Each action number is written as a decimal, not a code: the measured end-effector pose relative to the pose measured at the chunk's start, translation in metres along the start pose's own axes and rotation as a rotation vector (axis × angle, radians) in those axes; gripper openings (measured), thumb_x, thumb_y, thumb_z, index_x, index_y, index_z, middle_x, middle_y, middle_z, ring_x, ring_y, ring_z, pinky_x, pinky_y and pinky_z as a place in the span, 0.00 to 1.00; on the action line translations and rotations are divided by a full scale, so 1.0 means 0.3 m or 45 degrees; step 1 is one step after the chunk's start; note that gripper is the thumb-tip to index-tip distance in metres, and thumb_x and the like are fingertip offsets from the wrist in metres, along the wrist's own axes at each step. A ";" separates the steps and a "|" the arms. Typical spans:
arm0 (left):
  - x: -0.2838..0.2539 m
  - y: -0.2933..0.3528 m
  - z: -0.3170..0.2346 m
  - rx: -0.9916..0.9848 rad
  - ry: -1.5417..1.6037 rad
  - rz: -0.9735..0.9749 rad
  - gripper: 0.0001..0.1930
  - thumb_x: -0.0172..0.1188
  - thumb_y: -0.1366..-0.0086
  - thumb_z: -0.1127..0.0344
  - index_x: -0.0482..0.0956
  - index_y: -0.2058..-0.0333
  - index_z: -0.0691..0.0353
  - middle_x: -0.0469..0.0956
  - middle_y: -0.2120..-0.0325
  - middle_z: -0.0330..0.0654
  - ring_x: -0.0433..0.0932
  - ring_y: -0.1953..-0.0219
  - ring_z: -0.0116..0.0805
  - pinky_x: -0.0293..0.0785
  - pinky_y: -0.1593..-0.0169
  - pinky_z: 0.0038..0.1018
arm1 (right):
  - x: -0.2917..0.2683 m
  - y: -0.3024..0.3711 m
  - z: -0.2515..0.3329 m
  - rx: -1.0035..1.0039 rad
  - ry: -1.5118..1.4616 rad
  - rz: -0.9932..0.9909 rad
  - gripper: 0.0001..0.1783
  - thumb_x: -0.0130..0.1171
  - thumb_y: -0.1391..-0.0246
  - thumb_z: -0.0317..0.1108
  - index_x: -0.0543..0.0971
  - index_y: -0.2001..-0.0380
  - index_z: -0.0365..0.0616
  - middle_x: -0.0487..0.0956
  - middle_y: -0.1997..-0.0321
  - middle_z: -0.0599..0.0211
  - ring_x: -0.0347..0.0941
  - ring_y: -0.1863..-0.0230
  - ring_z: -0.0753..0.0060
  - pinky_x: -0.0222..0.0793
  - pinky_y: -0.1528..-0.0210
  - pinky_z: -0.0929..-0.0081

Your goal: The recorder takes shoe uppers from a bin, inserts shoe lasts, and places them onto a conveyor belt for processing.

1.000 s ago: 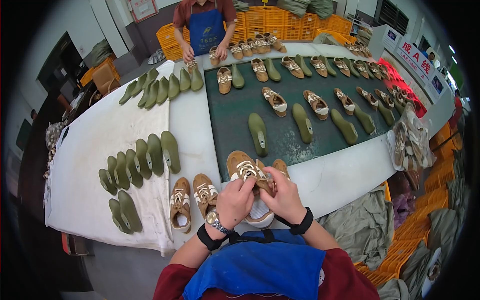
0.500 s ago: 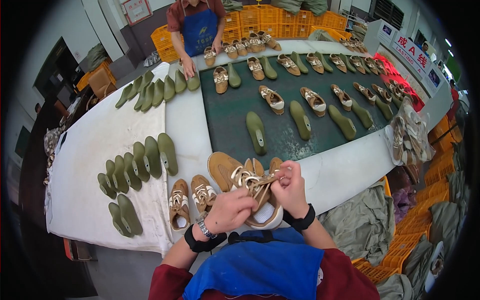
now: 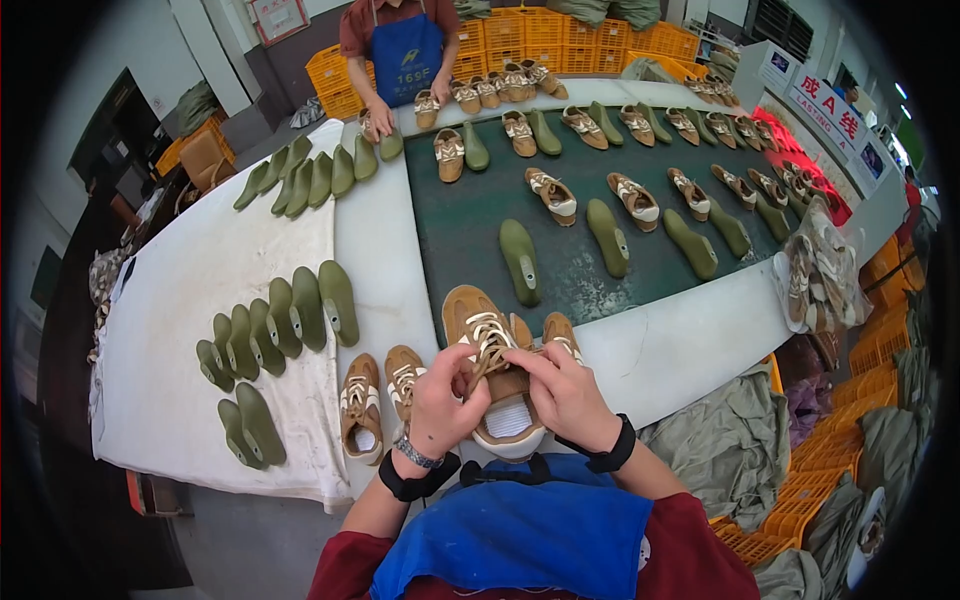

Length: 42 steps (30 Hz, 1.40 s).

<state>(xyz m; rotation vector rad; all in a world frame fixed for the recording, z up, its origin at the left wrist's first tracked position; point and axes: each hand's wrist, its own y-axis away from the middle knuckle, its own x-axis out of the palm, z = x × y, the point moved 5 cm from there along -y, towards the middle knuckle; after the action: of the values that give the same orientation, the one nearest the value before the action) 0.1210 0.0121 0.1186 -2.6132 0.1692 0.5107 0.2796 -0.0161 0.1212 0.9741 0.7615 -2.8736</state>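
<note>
A brown and white sneaker (image 3: pixel 467 305) stands in front of me, toe pointing away and heel near my apron. My left hand (image 3: pixel 446 402) pinches its tan shoelaces (image 3: pixel 488 336) from the left side. On the other side my right hand (image 3: pixel 568 398) is closed on the laces too, index finger and thumb reaching over the tongue. The white-lined opening (image 3: pixel 510 417) shows between my wrists. Left of my hands stand two similar sneakers, one whole sneaker (image 3: pixel 361 405) and another sneaker (image 3: pixel 403 372) partly behind my left hand. Behind my right hand another sneaker (image 3: pixel 562 333) is partly hidden.
Green shoe lasts (image 3: pixel 338 302) stand in rows on a white cloth (image 3: pixel 180 330) to the left. A dark green belt (image 3: pixel 460 230) carries more sneakers and lasts. Across the table a co-worker (image 3: pixel 403 60) handles lasts. Orange crates (image 3: pixel 800 500) and grey-green cloth (image 3: pixel 730 430) lie at right.
The sneaker has turned more upright, toe straight ahead. My hands have come down and closer together over the laces. Across the table, the co-worker's hand has shifted left among the lasts.
</note>
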 end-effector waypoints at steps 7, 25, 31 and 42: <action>-0.012 0.032 -0.040 0.318 -0.219 -0.117 0.16 0.61 0.56 0.76 0.68 0.67 0.65 0.71 0.81 0.42 0.71 0.82 0.32 0.68 0.78 0.24 | 0.031 -0.004 0.016 -0.088 0.043 0.148 0.20 0.50 0.56 0.22 0.75 0.59 0.54 0.65 0.69 0.59 0.71 0.74 0.58 0.70 0.74 0.66; -0.042 -0.102 0.111 0.068 -0.320 -0.214 0.15 0.57 0.52 0.75 0.70 0.62 0.65 0.73 0.77 0.47 0.74 0.76 0.41 0.71 0.72 0.31 | 0.006 -0.162 -0.098 0.220 -0.271 0.348 0.27 0.61 0.56 0.33 0.69 0.50 0.49 0.68 0.65 0.62 0.70 0.71 0.66 0.69 0.68 0.73; -0.078 -0.199 0.225 -0.049 -0.404 -0.199 0.18 0.58 0.51 0.73 0.69 0.58 0.63 0.72 0.77 0.45 0.73 0.76 0.43 0.70 0.71 0.33 | 0.126 -0.217 -0.059 -0.298 0.071 0.657 0.17 0.63 0.57 0.39 0.74 0.63 0.45 0.72 0.64 0.63 0.73 0.66 0.61 0.69 0.68 0.70; -0.385 -0.206 0.784 -0.308 -0.980 0.062 0.28 0.64 0.52 0.63 0.66 0.51 0.58 0.72 0.61 0.51 0.71 0.58 0.50 0.70 0.56 0.39 | 0.372 -0.623 -0.795 0.218 0.315 0.746 0.15 0.60 0.59 0.32 0.75 0.64 0.44 0.77 0.64 0.54 0.73 0.59 0.53 0.68 0.56 0.63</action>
<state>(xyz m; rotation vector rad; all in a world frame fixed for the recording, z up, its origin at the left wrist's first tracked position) -0.0495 0.1804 -0.0040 -2.4275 -0.0889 1.5770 0.2948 0.2720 -0.0241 1.3222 0.1783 -2.3571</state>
